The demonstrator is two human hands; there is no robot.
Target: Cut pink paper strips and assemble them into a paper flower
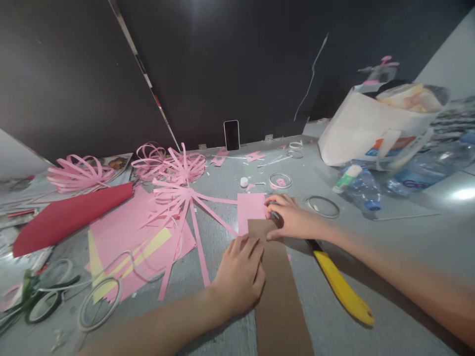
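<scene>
A long brown cardboard strip (280,291) lies on the grey table, its far end overlapping a small pink paper rectangle (249,203). My left hand (241,269) presses down on the strip's far left edge, fingers bent and close together. At the far right corner is my right hand (295,217), its fingers closed around a small dark, shiny object (275,216) mostly hidden by them. Its fingertips touch the pink paper. Under my right wrist lies a knife with a yellow handle (343,289). To the left, a fan of pink paper strips (189,193) reaches the pink rectangle.
Pink sheets (122,222), a red paper piece (74,215) and looped pink strips (79,173) cover the left. Scissors (44,301) and a ring (100,304) lie nearer. A phone (232,135) leans at the back. Bottles (359,188) and a white bag (371,128) stand right.
</scene>
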